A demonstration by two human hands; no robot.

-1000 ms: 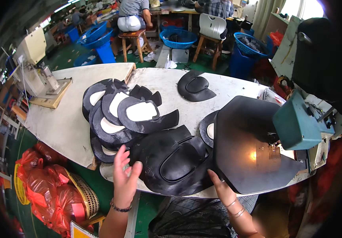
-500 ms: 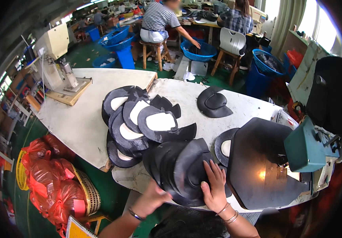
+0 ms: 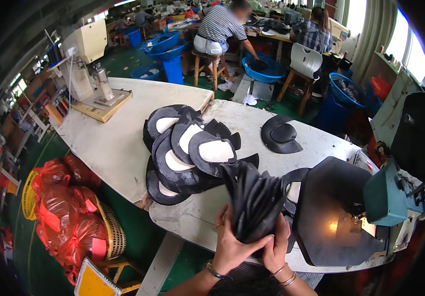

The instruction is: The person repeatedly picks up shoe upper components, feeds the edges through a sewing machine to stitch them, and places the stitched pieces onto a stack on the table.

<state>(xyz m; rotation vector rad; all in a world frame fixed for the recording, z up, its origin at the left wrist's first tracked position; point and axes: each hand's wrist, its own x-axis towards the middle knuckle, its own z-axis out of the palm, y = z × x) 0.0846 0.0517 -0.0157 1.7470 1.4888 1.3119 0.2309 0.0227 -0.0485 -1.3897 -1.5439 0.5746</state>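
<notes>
A thick stack of black shoe-upper pieces [image 3: 257, 202] stands on edge between my hands, its layered edges facing up. My left hand [image 3: 232, 246] grips its left and near side, the thumb reaching across toward the right. Closed around the right side is my right hand [image 3: 277, 246], its fingers partly hidden by the stack. Just beyond, a pile of similar black curved pieces with white linings [image 3: 189, 158] overlaps on the white table [image 3: 237, 111]. A black folded piece [image 3: 280, 134] lies alone farther right. Another piece [image 3: 299, 175] is partly covered by the machine's black board.
At right, a teal sewing machine [image 3: 386, 192] with a lit needle area adjoins a black board [image 3: 326, 207]. A cream machine [image 3: 87, 47] stands far left. Red bags [image 3: 67, 212] fill a basket at lower left. Two people sit beyond the table near blue baskets [image 3: 266, 74].
The stack was leaning low on the table with my right hand flat on it; now it is upright and gripped by both hands. The view has shifted left.
</notes>
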